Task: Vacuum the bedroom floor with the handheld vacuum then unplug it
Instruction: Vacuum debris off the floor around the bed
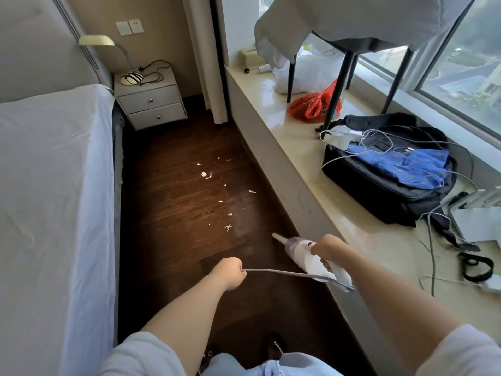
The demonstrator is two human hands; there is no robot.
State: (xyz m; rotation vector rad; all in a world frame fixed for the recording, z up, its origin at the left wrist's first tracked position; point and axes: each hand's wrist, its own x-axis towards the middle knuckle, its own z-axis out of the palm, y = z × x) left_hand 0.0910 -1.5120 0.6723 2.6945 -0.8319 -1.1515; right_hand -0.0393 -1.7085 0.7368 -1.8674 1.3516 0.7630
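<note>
From my feed, the black backpack [385,185] on the window ledge [295,158] lies open with blue cloth [406,166] and cables in it. The handheld vacuum [303,253] sits low over the wood floor [176,207] by the ledge, long axis running nozzle-first toward the paper scraps [214,185]. Right hand [325,251] grips its handle, left hand [229,272] is closed around the cord [284,272]. Can't read any writing.

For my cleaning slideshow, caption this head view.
Right hand aims handheld vacuum at paper scraps on the floor; left hand holds its cord.
</note>
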